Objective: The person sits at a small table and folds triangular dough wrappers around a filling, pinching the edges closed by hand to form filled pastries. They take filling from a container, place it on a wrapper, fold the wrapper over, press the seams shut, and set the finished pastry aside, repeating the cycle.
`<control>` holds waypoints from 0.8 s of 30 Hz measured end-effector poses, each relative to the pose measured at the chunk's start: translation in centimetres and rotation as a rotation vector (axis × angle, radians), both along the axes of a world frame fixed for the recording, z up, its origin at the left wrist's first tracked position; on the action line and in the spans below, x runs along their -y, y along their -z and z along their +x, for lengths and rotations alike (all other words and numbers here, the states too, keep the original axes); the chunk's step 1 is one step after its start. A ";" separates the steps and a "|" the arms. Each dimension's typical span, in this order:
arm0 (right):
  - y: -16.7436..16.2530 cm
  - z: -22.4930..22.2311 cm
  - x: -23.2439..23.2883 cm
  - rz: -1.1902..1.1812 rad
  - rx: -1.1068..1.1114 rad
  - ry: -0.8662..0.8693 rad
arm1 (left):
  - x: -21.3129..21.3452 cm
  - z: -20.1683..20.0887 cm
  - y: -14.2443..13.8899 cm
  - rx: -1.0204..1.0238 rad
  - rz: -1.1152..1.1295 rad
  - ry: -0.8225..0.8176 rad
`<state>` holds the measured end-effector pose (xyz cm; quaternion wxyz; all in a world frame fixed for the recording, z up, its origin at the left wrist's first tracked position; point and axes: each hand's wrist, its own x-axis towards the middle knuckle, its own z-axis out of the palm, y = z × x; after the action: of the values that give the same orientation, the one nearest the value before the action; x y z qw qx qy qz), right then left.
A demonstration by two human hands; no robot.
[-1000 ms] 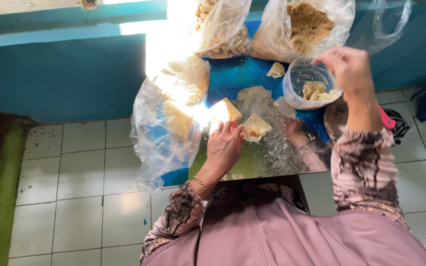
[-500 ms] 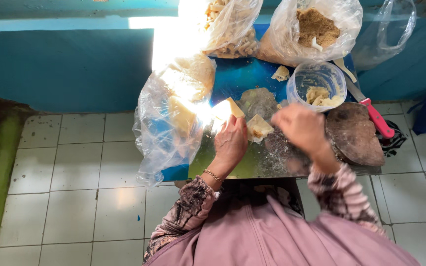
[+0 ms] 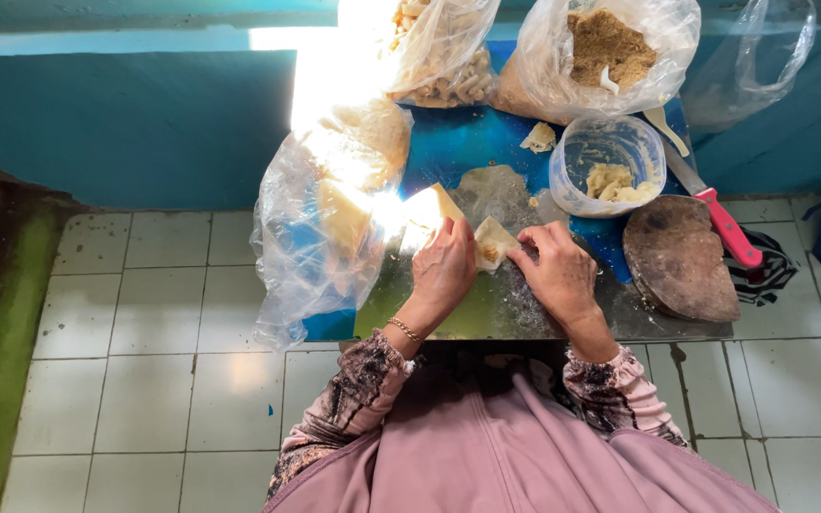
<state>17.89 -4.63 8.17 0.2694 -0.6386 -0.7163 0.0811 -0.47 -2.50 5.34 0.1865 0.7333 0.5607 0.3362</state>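
Note:
My left hand (image 3: 442, 271) and my right hand (image 3: 557, 273) both pinch a small pale dough wrapper (image 3: 492, 242) folded around some filling, on a wet, shiny work surface (image 3: 486, 309). My left fingers press its left edge, my right fingers its right edge. More pale wrappers (image 3: 434, 205) lie just left of it, partly washed out by glare. A clear plastic tub (image 3: 607, 165) holding pale filling stands beyond my right hand.
A clear bag (image 3: 320, 223) of wrappers hangs off the table's left side. Two bags at the back hold rolled pieces (image 3: 444, 62) and brown crumbs (image 3: 610, 52). A red-handled knife (image 3: 719, 218) and round wooden board (image 3: 678, 258) lie to the right. White floor tiles (image 3: 144, 361) lie below.
My right hand came down from the clear tub to the wrapper and now pinches its right edge. My left hand stayed on the wrapper.

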 end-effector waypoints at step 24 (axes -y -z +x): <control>-0.6 -0.8 0.9 -0.015 -0.058 0.031 | -0.5 0.1 1.0 0.260 -0.004 0.007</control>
<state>17.05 -5.55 8.76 0.2864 -0.6491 -0.6975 0.1008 -0.38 -1.97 4.32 0.2602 0.6853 0.5298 0.4266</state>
